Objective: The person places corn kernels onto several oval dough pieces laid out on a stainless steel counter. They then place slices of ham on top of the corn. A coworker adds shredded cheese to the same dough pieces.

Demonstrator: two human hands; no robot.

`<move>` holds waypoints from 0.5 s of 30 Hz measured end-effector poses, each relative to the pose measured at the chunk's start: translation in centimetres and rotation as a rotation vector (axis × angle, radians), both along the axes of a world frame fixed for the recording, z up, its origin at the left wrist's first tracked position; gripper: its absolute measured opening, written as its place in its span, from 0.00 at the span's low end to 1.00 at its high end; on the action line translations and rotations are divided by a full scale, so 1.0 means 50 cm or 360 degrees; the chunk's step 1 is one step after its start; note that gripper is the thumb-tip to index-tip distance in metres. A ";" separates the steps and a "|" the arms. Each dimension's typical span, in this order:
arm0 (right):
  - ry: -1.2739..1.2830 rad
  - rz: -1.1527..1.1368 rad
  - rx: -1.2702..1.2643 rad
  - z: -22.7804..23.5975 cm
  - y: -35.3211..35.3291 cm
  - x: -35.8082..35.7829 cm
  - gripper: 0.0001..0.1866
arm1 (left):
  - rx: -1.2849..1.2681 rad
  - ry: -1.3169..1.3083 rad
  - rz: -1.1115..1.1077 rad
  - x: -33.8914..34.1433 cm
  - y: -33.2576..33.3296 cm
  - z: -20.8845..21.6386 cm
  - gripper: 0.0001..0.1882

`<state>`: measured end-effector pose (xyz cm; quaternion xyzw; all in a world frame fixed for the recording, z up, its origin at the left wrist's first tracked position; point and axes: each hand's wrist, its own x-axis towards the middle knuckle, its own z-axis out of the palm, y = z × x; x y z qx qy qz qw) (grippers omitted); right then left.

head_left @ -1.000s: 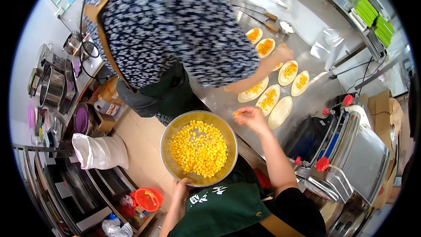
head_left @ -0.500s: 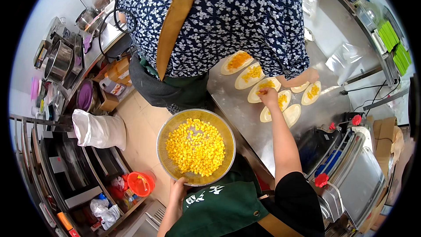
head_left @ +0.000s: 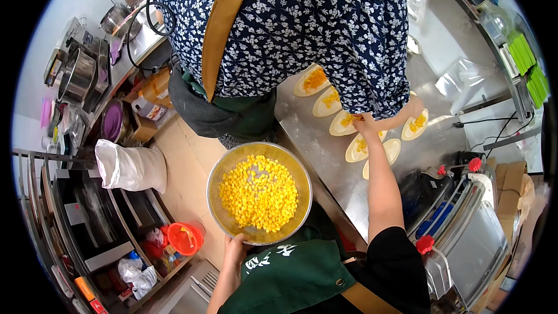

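My left hand [head_left: 234, 250] grips the near rim of a round metal mesh colander [head_left: 304, 183]. Yellow corn kernels [head_left: 256, 197] fill most of its bottom. Out over the steel table, my right hand [head_left: 365, 124] has its fingers bunched together beside a co-worker's sleeve; what they hold, if anything, is hidden. Below and around it lie several pale oval dough pieces [head_left: 336, 130], most topped with yellow bits. The farthest oval carries an orange topping [head_left: 314, 80], and the nearest one [head_left: 391, 152] looks mostly bare.
A co-worker in a floral shirt [head_left: 290, 29] leans across the table [head_left: 325, 163], one hand [head_left: 413, 106] by the right-hand ovals. A machine with red knobs [head_left: 459, 221] borders the near right. To the left are a white sack [head_left: 131, 166], an orange-red bucket [head_left: 186, 238] and dark shelving [head_left: 87, 215].
My right hand has shifted slightly right and away from me over the ovals. The co-worker's sleeve now covers more of the dough. My left hand and the colander have stayed in place.
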<state>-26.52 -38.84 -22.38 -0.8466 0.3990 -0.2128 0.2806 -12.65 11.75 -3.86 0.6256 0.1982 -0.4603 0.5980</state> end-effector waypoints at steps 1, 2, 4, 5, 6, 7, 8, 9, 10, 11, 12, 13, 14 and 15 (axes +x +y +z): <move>-0.0061 -0.0027 0.0048 0.002 -0.015 -0.002 0.10 | -0.0002 -0.0002 0.0004 0.001 -0.001 0.000 0.27; -0.0123 -0.0055 0.0094 0.005 -0.030 -0.005 0.10 | -0.0004 -0.0002 0.0008 0.001 -0.003 -0.002 0.27; -0.0141 -0.0255 0.0217 -0.002 -0.058 -0.041 0.10 | -0.0028 0.0003 0.0011 0.002 -0.009 -0.006 0.27; -0.0280 -0.0418 0.0450 0.019 -0.041 -0.019 0.10 | -0.0022 -0.0012 0.0053 -0.002 -0.003 -0.006 0.27; -0.0430 -0.0587 0.0658 0.055 -0.019 0.007 0.10 | -0.0019 -0.0028 0.0099 -0.006 0.005 -0.004 0.27; -0.0388 -0.0665 0.0693 0.063 -0.031 -0.004 0.10 | -0.0043 -0.0015 0.0090 -0.006 0.006 -0.005 0.27; -0.0347 -0.0744 0.0733 0.073 -0.041 -0.009 0.10 | -0.0030 0.0004 0.0088 -0.006 0.006 -0.009 0.27; -0.0200 -0.0701 0.0806 0.084 -0.058 -0.009 0.10 | -0.0015 0.0022 0.0088 -0.006 0.008 -0.013 0.27; -0.0221 -0.0715 0.0840 0.088 -0.060 -0.008 0.10 | -0.0001 0.0040 0.0090 -0.008 0.010 -0.015 0.27; -0.0246 -0.0737 0.0870 0.091 -0.064 -0.011 0.10 | -0.0008 0.0036 0.0099 -0.009 0.008 -0.016 0.27; -0.0272 -0.0758 0.0900 0.093 -0.067 -0.012 0.10 | -0.0016 0.0031 0.0108 -0.010 0.007 -0.016 0.27; -0.0231 -0.0735 0.0865 0.085 -0.076 -0.014 0.10 | -0.0023 0.0026 0.0117 -0.012 0.006 -0.016 0.27; -0.0243 -0.0669 0.0902 0.085 -0.081 -0.017 0.09 | -0.0032 0.0020 0.0125 -0.013 0.004 -0.014 0.27; -0.0254 -0.0604 0.0938 0.086 -0.085 -0.020 0.09 | -0.0041 0.0014 0.0132 -0.014 0.002 -0.011 0.27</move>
